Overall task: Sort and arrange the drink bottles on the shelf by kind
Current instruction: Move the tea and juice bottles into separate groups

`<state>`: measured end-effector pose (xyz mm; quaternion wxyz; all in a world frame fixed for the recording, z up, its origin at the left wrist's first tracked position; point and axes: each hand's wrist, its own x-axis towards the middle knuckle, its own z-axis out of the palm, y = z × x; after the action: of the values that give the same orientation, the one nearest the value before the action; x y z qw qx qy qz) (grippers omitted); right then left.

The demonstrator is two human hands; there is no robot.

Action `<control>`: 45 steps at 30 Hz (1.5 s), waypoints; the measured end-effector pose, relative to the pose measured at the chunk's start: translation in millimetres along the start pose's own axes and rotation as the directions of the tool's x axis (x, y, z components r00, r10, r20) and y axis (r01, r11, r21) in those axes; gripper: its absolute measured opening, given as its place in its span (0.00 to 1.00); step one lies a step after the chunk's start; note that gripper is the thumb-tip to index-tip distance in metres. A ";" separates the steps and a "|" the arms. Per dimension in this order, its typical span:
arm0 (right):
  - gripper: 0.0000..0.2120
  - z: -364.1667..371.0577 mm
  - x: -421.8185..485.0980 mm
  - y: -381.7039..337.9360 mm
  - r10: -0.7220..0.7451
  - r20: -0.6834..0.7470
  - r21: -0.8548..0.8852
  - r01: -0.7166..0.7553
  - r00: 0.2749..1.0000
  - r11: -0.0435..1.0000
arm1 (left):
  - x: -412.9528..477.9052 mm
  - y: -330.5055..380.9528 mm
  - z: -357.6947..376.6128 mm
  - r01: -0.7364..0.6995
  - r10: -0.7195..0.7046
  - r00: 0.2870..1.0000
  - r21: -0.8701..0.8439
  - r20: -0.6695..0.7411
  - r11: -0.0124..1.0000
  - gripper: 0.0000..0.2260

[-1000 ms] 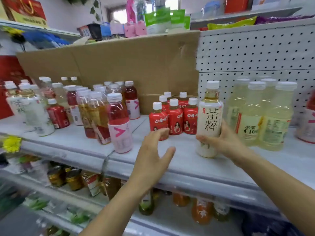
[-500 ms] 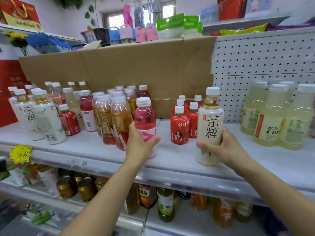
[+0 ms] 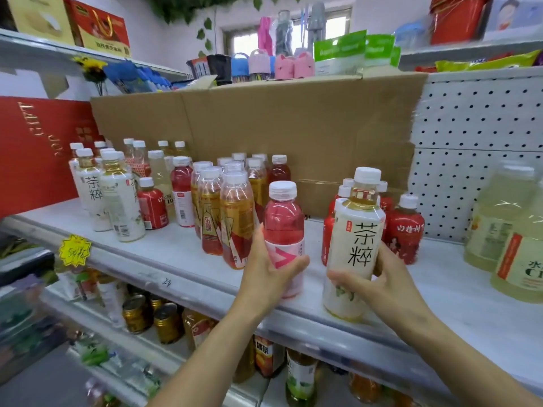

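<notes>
My left hand [image 3: 266, 274] grips a pink drink bottle [image 3: 283, 221] with a white cap, standing near the shelf's [image 3: 182, 259] front edge. My right hand [image 3: 379, 282] holds a white-labelled tea bottle [image 3: 354, 239] with black characters, upright beside the pink one. Behind the tea bottle stand small red bottles [image 3: 404, 230]. Left of the pink bottle is a cluster of orange-and-red bottles [image 3: 226, 218]. More white tea bottles [image 3: 117, 201] stand at the far left with mixed red and pale bottles. Pale yellow bottles [image 3: 505, 230] stand at the right.
A cardboard sheet [image 3: 264, 133] backs the shelf, with white pegboard [image 3: 476, 142] to its right and a red box [image 3: 35, 148] at the left. A yellow price tag [image 3: 75, 249] hangs on the shelf edge. The lower shelf holds cans [image 3: 152, 315] and bottles.
My left hand reached to the pink bottle, closed on it and drew it right toward the tea bottle. My right hand kept hold of the tea bottle. The camera moved closer.
</notes>
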<state>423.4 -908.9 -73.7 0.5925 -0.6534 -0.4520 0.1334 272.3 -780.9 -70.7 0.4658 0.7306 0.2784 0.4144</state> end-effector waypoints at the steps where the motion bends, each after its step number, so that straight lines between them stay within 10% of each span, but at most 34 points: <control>1: 0.29 6.0 1.0 -1.4 -0.021 0.001 0.002 0.021 1.000 1.000 | 1.6 -0.8 -2.0 0.004 -0.004 1.000 0.006 0.007 1.000 0.36; 13: 0.30 89.9 -17.4 -71.8 -0.262 -0.148 -0.015 0.263 0.954 0.965 | 1.0 -18.4 -69.9 -0.150 0.088 0.969 0.269 0.230 0.951 0.36; 18: 0.28 173.8 -26.0 -102.9 -0.247 -0.161 0.013 0.252 0.956 0.968 | -1.1 -24.2 -169.2 -0.124 0.099 0.958 0.075 0.270 0.989 0.13; 22: 0.27 252.9 -17.9 -113.8 -0.185 -0.144 0.036 0.192 0.972 0.981 | 0.5 -31.4 -248.9 -0.069 0.090 0.975 -0.111 0.204 0.991 0.21; 36: 0.24 463.9 59.2 -133.8 -0.146 0.124 0.024 0.145 0.981 0.989 | 67.3 -86.5 -420.0 -0.064 0.061 0.996 0.040 0.060 0.997 0.20; 45: 0.31 522.3 121.0 -162.8 -0.212 0.366 -0.279 0.324 0.906 0.904 | 124.4 -117.3 -496.5 -0.108 0.124 0.985 0.133 -0.117 0.985 0.23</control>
<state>49.4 -494.9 -21.3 0.4028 -0.6435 -0.6463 0.0775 -97.2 -410.7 -23.9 0.3753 0.7464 0.2897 0.4671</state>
